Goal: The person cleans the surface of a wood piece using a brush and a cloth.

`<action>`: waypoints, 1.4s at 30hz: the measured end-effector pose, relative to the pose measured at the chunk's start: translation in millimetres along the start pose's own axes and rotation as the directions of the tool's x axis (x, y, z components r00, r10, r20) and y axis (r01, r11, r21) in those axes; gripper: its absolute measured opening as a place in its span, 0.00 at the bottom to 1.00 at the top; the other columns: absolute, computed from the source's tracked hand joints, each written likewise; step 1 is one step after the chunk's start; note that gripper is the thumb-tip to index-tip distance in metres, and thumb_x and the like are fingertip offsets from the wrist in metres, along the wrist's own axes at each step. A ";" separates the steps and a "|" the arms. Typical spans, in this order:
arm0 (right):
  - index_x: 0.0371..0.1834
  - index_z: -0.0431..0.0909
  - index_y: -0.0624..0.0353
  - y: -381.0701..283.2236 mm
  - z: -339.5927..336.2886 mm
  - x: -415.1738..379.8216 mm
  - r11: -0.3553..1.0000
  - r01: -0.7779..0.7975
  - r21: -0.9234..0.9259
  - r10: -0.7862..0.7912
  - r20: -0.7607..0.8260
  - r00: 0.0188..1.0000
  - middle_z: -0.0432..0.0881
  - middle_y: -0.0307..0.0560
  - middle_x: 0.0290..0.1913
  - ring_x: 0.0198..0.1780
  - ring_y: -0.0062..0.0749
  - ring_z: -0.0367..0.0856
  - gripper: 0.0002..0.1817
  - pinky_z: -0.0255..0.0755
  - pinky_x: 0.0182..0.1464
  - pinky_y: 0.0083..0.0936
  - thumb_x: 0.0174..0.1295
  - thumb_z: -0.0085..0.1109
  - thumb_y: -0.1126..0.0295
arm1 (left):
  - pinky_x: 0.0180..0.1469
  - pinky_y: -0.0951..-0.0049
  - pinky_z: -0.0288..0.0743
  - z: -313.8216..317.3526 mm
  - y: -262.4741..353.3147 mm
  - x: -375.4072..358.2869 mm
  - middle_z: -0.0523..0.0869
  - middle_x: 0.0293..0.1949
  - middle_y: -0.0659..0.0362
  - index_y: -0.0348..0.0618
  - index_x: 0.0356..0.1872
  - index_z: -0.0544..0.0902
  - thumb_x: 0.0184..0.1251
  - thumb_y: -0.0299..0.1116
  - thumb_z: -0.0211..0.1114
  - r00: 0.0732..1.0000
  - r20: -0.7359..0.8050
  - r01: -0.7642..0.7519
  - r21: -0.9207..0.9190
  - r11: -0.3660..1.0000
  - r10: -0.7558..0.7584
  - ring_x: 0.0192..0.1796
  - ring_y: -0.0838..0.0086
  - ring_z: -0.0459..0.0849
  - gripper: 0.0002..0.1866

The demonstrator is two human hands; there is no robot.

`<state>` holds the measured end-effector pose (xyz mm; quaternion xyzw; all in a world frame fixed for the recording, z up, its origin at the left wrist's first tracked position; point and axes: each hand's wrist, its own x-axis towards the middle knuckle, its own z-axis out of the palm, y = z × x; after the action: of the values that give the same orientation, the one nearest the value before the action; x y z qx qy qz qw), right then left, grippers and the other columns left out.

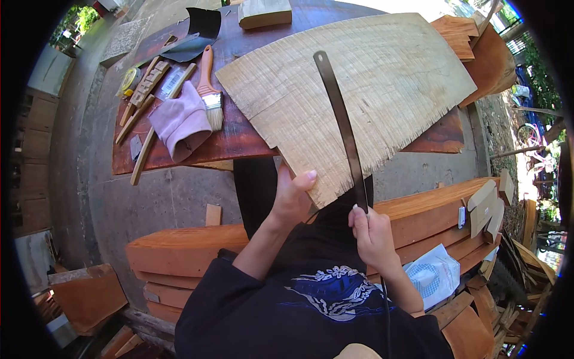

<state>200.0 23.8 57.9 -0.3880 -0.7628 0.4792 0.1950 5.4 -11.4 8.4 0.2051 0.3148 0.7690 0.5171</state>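
My left hand [293, 190] grips the lower left edge of a pale, fan-shaped wooden board [287, 90], thumb on its upper face. The board rests partly on the table and juts toward my body; its near right edge is rough and splintered. In my right hand [372, 234], fingers closed round the lower end, is a long, flat, dark metal strip [339, 113] with a hole in its rounded far end. The strip points up and overlaps the board in this view; the end inside my hand is hidden.
On the reddish table [239, 140] at left lie a paintbrush [209, 90], a pink cloth [179, 122], wooden sticks [143, 152] and a tape measure [128, 81]. A wooden block [265, 13] stands behind. Stacked timber [185, 248] lies near me, with a white packet [433, 278] at right.
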 end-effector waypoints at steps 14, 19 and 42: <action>0.35 0.77 0.63 -5.2 -2.1 15.5 0.996 0.045 -0.072 -0.043 0.038 0.998 0.76 0.53 0.21 0.23 0.51 0.81 0.17 0.70 0.30 0.39 0.83 0.49 0.66 | 0.69 0.56 0.81 -5.2 -1.8 0.1 0.79 0.66 0.40 0.26 0.77 0.61 0.67 0.40 0.62 0.999 0.023 0.031 -0.003 1.000 -0.030 0.67 0.56 0.84 0.41; 0.33 0.76 0.62 5.4 -7.1 13.7 0.980 -0.148 0.133 0.119 0.202 0.972 0.73 0.41 0.18 0.18 0.27 0.72 0.22 0.66 0.26 0.30 0.87 0.46 0.59 | 0.68 0.57 0.82 -5.6 -0.1 0.0 0.79 0.66 0.41 0.26 0.76 0.62 0.67 0.41 0.63 1.000 0.005 0.028 0.001 1.000 -0.028 0.67 0.57 0.84 0.41; 0.30 0.74 0.59 5.2 -3.9 11.4 0.967 -0.112 0.230 0.077 0.158 0.984 0.68 0.32 0.18 0.21 0.14 0.64 0.24 0.58 0.25 0.21 0.87 0.44 0.59 | 0.70 0.59 0.77 -3.6 -0.8 -0.2 0.80 0.64 0.46 0.29 0.73 0.67 0.63 0.40 0.66 0.998 -0.048 0.025 -0.065 0.998 -0.029 0.66 0.60 0.83 0.39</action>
<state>197.6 36.2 54.3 -0.3612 -0.6927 0.6034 0.1598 3.7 -12.4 5.2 0.1651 0.3054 0.7765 0.5259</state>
